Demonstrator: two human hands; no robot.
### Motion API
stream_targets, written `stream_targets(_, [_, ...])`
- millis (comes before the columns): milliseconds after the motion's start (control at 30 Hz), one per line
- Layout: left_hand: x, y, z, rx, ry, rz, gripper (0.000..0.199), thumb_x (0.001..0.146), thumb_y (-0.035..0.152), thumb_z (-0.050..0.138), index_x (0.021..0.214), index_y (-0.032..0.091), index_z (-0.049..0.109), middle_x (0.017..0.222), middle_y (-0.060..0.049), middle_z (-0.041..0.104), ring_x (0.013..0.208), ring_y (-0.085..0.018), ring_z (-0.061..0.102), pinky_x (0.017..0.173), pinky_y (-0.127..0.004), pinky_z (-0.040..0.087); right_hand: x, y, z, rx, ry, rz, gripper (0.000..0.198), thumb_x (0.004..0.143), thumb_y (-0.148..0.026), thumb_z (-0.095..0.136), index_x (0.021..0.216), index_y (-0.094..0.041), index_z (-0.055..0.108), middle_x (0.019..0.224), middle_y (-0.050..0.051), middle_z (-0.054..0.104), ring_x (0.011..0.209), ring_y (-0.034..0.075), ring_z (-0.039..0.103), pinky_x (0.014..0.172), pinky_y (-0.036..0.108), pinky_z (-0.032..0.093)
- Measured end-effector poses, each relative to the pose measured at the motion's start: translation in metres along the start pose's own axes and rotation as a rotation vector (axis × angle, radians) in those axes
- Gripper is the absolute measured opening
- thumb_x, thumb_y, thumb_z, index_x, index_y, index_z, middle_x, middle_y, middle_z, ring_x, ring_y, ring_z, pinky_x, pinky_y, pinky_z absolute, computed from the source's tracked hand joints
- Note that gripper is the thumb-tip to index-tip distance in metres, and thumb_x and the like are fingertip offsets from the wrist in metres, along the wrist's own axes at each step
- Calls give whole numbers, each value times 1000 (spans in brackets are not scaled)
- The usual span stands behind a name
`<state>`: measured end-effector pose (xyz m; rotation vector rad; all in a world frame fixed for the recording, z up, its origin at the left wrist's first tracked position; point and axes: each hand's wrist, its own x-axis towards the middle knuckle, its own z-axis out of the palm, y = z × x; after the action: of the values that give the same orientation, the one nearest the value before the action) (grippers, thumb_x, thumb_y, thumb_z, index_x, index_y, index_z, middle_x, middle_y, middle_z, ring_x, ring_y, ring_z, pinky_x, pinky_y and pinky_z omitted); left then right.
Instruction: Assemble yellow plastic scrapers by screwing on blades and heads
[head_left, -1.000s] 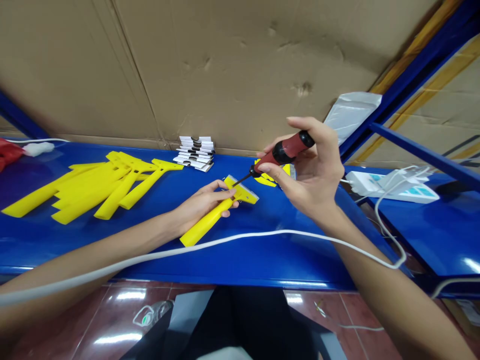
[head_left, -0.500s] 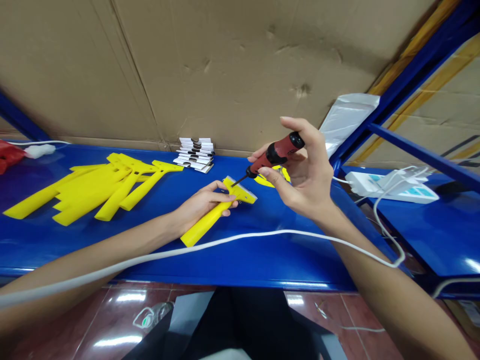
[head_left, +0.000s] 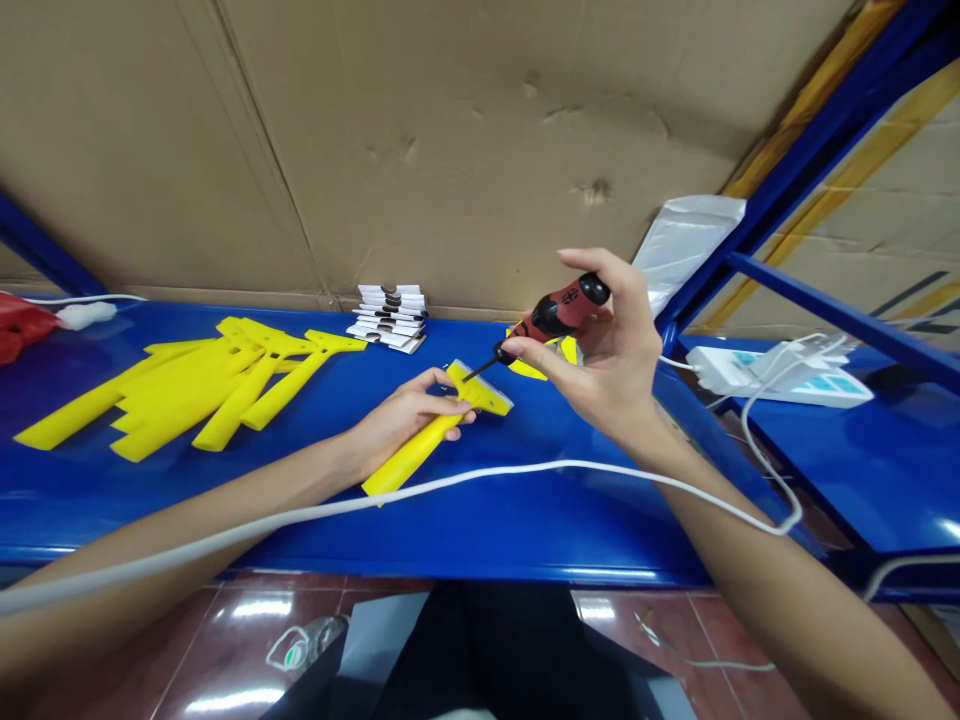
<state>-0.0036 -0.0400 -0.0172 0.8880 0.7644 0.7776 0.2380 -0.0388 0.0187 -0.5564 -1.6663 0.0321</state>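
Observation:
My left hand (head_left: 409, 420) is closed around the neck of a yellow scraper (head_left: 405, 458), whose wide head points up and right above the table. A clear strip runs along the head's far edge. My right hand (head_left: 611, 350) grips a red and black screwdriver (head_left: 559, 310), its index finger raised near the butt end. The screwdriver slants down to the left, and its dark shaft meets the scraper head. Any screw at the tip is too small to make out. Behind the right hand lies a partly hidden yellow item (head_left: 529, 368).
Several yellow scraper handles (head_left: 180, 390) lie piled on the blue table (head_left: 525, 530) at left. Folded white cards (head_left: 390, 315) are stacked near the cardboard wall (head_left: 450, 150). A white cable (head_left: 555, 466) crosses in front of my forearms. At right sits a power strip (head_left: 787, 375).
The screwdriver handle has turned, so a dark marking now faces up. Its tip stays at the scraper head, and both hands keep nearly the same place. The view has shifted slightly.

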Motion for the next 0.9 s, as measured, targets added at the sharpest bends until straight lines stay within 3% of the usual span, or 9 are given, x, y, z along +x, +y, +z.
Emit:
stream_targets(100, [1,-2,0,-14,6,19,40,80,5,90,101,20,60,95,-11,81,90,-23,80,63,-24,59,-1,-3,1,31,-51,7,73,98,-47,90,162,-41,56,151,7,64,104,26,78,94,51,74])
stream_targets(267, [2,-4,1,-58,13,38,40,76,6,92,99,19,62,93,-10,80,85,-22,79,57,-21,54,-2,-9,2,218,-172,82,73,105,-37,82,167,-38,45,135,7,74,115,27,83,104,51,71])
stream_targets(400, [2,-4,2,-31,18,24,44,72,7,96,99,19,63,92,-11,80,84,-22,78,57,-22,54,-4,-5,3,203,-125,107,74,100,-46,88,163,-42,50,122,4,74,112,32,84,93,51,74])
stream_targets(567, [3,-4,0,-22,-6,40,49,71,11,100,101,20,62,93,-10,80,80,-22,78,58,-23,54,-5,-6,6,185,-84,51,69,99,-42,89,160,-43,56,137,7,70,103,30,85,90,52,75])
stream_targets(633, [3,0,-1,-18,-18,72,49,73,11,100,103,20,62,94,-10,80,82,-21,78,59,-23,54,-1,-10,6,191,-31,13,78,96,-39,92,163,-45,54,137,7,71,96,28,84,89,53,75])
stream_targets(733, [0,11,-1,-28,-49,170,49,79,10,98,110,21,62,101,-8,78,87,-19,77,61,-23,56,13,-16,1,196,126,-17,86,92,-36,96,165,-49,52,119,4,75,90,29,82,89,53,73])
stream_targets(833, [-2,25,-3,-58,-46,266,50,82,9,96,112,22,59,108,-5,76,91,-19,78,63,-23,58,27,-15,-11,243,387,-41,57,93,-35,94,143,-50,72,107,2,73,86,25,79,79,45,70])
stream_targets(900, [-3,32,-3,-71,-26,311,51,81,7,96,111,23,58,113,-4,75,93,-18,78,63,-24,59,31,-12,-19,300,403,88,30,101,-40,87,129,-46,79,98,2,69,78,24,74,75,45,68])
